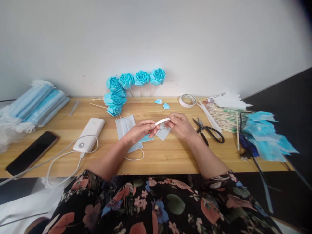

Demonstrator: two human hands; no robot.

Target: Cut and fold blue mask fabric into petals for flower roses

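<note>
White tape roll [162, 121], centre, held edge-on above the wooden tabletop [170, 161]; L hand [142, 130] pinches its L end, R hand [180, 123] its R end, both w/ fingertips closed on it. Below, nr. the L hand: pale-blue face masks [124, 126], flat, one ear loop trailing twd. the near edge. Behind, by the wall: blue flowers [157, 76], some on thin sticks.

Print & marks, as seen from where I stand: power bank [94, 125], L side, w/ round dark spot bearing a pale symbol, detail unclear; 2nd tape roll [187, 104], far R of centre, inner core w/ marks too small to read; stick bundle [220, 115], R, w/ green print-like marks, illegible.

Also R: black-handled scissors [213, 134], blades apart, nr. the R forearm. Far L: dark-screened phone [32, 152], just beside the power bank's cable [64, 151].
</note>
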